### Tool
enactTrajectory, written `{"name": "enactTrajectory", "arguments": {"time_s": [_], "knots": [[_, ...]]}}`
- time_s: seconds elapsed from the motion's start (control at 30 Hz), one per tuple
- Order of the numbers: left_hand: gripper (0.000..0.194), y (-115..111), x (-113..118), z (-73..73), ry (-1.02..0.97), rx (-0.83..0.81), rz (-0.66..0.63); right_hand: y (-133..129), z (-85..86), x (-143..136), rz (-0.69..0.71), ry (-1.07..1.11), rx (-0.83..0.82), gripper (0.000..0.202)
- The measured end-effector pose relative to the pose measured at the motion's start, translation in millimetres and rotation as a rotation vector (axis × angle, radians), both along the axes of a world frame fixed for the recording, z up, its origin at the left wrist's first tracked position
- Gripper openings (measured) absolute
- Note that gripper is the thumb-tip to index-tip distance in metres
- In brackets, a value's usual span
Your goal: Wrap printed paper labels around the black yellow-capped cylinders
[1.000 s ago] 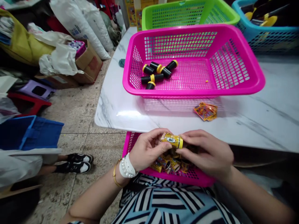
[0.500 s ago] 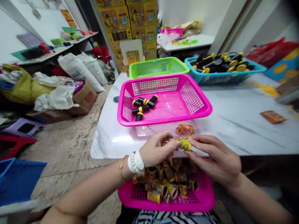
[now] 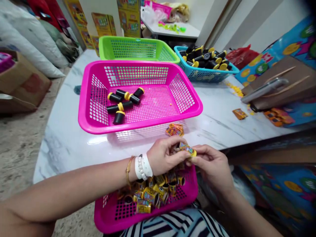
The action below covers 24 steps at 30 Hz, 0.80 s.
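Note:
My left hand point(image 3: 166, 156), with a white band and a gold bracelet at the wrist, is closed on a small yellow printed wrapped piece point(image 3: 188, 149). The fingertips of my right hand point(image 3: 213, 166) pinch the piece's yellow right end. Both hands are over the table's front edge, above a lower pink basket point(image 3: 108, 219) on the lap that holds many yellow printed tubes point(image 3: 150, 196). Just beyond the hands, a small pile of orange printed packets point(image 3: 174, 129) lies on the table. An upper pink basket point(image 3: 140, 126) holds several black tubes with yellow caps point(image 3: 119, 117).
Behind the upper pink basket stand a green basket point(image 3: 102, 49) and a blue basket point(image 3: 207, 76) full of black and yellow pieces. A brown paper bag point(image 3: 288, 80) and an orange packet point(image 3: 239, 114) are on the right of the marble table point(image 3: 61, 138). White sacks point(image 3: 32, 36) are at left.
The view has turned right and moved closer, so the baskets appear further left. The printed piece remains between both hands, now with more of its printed side showing.

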State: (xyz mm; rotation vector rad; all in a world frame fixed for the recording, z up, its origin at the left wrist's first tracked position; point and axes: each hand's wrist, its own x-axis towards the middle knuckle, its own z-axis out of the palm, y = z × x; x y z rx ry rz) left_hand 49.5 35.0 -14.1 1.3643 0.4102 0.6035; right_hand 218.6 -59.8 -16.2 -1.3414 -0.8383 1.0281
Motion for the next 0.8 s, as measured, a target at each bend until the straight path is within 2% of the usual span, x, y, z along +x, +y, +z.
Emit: {"name": "enactTrajectory", "arguments": {"time_s": [0.07, 0.17, 0.23, 0.3, 0.43, 0.5, 0.57, 0.67, 0.8], "knots": [[0.023, 4, -3, 3.9, 0.007, 0.066, 0.021, 5, 5.5, -4, 0.007, 0.136, -0.084, 0.031], [0.021, 12, -5, 6.9, 0.031, 0.285, 0.068, 12, 8.9, -8, 0.012, 0.264, -0.158, 0.033], [0.019, 17, -5, 6.6, 0.021, 0.438, 0.055, 14, 6.0, -8, 0.026, 0.304, -0.186, 0.033], [0.019, 21, -5, 5.5, 0.011, 0.496, 0.019, 15, 1.1, -7, 0.029, 0.286, -0.173, 0.033], [0.040, 21, -3, 4.4, 0.138, 0.302, 0.056, 12, -2.9, -6, -0.047, -0.008, 0.000, 0.028], [0.035, 22, -1, 4.7, 0.171, 0.205, 0.096, 12, -0.6, -7, -0.102, -0.196, 0.108, 0.029], [0.026, 24, 2, 4.8, 0.152, 0.148, 0.108, 13, 2.1, -9, -0.142, -0.288, 0.168, 0.033], [0.029, 30, 5, 3.8, 0.152, 0.017, 0.005, 14, 3.2, -12, -0.169, -0.249, 0.119, 0.043], [0.032, 33, 7, 0.0, 0.143, -0.130, -0.163, 12, 0.7, -20, -0.186, 0.002, -0.041, 0.038]]}}
